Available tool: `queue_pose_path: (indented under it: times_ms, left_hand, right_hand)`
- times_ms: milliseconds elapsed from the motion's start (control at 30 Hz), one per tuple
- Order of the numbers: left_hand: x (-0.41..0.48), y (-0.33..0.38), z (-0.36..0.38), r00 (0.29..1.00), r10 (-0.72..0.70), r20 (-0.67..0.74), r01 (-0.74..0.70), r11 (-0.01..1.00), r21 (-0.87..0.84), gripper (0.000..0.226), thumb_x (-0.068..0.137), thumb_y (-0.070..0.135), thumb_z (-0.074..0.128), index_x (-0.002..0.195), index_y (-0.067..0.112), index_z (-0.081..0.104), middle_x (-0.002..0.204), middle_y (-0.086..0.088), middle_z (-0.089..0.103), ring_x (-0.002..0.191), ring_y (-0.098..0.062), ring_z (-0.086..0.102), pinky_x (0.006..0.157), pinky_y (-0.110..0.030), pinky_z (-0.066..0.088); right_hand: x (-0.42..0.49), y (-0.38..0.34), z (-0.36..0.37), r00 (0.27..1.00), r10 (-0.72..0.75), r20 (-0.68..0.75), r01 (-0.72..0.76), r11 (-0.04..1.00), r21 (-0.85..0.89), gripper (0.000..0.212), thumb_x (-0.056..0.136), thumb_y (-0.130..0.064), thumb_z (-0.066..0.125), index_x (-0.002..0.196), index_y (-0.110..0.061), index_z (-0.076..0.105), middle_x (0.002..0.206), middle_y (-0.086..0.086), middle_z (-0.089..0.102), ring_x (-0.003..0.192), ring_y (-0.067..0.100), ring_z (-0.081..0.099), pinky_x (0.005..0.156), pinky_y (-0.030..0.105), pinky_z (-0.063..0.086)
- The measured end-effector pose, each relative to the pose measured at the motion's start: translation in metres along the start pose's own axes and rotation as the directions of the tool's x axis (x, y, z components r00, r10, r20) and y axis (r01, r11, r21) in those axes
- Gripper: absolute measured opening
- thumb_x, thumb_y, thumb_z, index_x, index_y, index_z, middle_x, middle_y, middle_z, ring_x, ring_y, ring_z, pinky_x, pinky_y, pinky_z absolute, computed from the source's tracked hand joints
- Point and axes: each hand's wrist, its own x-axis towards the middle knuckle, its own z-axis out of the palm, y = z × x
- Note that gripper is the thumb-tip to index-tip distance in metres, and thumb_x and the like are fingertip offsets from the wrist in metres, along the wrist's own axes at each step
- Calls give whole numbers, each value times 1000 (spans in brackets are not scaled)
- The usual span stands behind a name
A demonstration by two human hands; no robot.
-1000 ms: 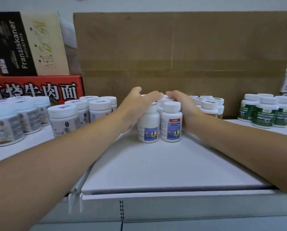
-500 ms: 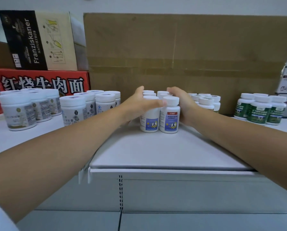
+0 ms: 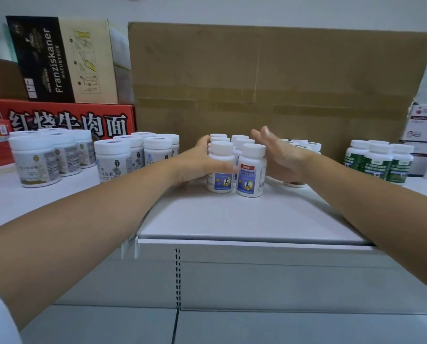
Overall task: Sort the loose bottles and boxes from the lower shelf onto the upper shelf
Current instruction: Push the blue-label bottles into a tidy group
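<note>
Standing upright toward the back edge of the upper shelf (image 3: 232,219), the blue-label bottles (image 3: 251,175) sit between both hands; the left hand (image 3: 197,162) curls round the cluster's left side, thumb across a label; the right hand (image 3: 279,157), fingers straight, holds nothing just beside its right side.

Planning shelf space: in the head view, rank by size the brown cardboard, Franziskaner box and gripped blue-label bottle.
1. brown cardboard
2. Franziskaner box
3. blue-label bottle, nearest the camera yet smallest

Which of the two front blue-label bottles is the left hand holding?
The front-left bottle: the left hand wraps it, thumb across its label. The front-right bottle has only the open right hand beside it.
</note>
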Motion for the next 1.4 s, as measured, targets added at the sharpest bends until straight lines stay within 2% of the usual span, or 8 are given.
queue_pose_path:
  times_ms: [67,200,333,500,667,1100,1267,1400]
  left_hand:
    - [1,-3,-1,999,-8,38,9,1000,-20,118,50,35,91,148,24,26,137,7,57,122,-8,59,108,-38,46]
    - [5,-7,-4,996,-13,92,15,1000,-21,121,51,32,95,150,28,25,141,6,56,125,-11,58,110,-40,43]
    - [3,-6,-4,996,-42,78,41,999,15,128,48,37,98,151,27,23,138,8,56,125,-9,57,109,-39,44]
    - [1,-4,-3,998,-46,-47,48,997,53,99,73,13,86,145,17,17,121,12,54,108,2,55,86,-18,48]
    - [2,-5,-3,998,-56,-25,56,998,26,113,67,16,89,150,20,12,133,9,51,119,-6,54,96,-22,46]
    - [11,-14,-6,999,-17,49,17,1000,2,118,59,23,85,152,23,12,134,12,50,123,-6,54,107,-32,45]
    - [17,-18,-9,997,6,83,1,997,-78,134,53,21,90,153,32,1,140,11,49,120,-2,55,94,-22,48]
    - [24,-21,-15,965,38,259,-25,998,-52,121,60,29,96,153,24,19,148,2,50,135,-19,49,114,-48,36]
  right_hand:
    - [6,5,-10,998,62,-24,-62,998,-15,147,39,-56,94,156,-24,10,144,-7,52,107,4,64,83,29,57]
    - [12,12,-18,999,39,-21,-39,999,-8,163,26,-36,101,157,-30,4,141,-7,52,115,12,61,94,32,49]
    - [16,13,-22,999,33,-39,-34,999,-11,127,30,-40,100,140,-19,41,128,-2,65,110,17,66,93,36,52]
    - [14,9,-18,996,-10,-87,9,1000,-13,21,80,-9,77,93,-12,61,90,2,75,85,17,70,65,24,54]
    - [16,10,-16,994,9,-106,-10,1000,-15,39,72,-13,79,104,-10,58,104,7,74,100,23,69,88,37,53]
    - [8,-1,-22,998,30,-51,-29,999,27,22,70,-10,71,88,-10,59,89,6,75,83,21,73,66,33,58]
    - [15,4,-31,995,92,40,-91,996,-22,91,63,-17,89,140,-12,41,129,9,66,117,27,64,94,42,51]
    - [16,10,-28,977,43,210,-24,995,-93,87,64,-26,88,140,-20,47,139,3,60,130,21,55,108,36,42]
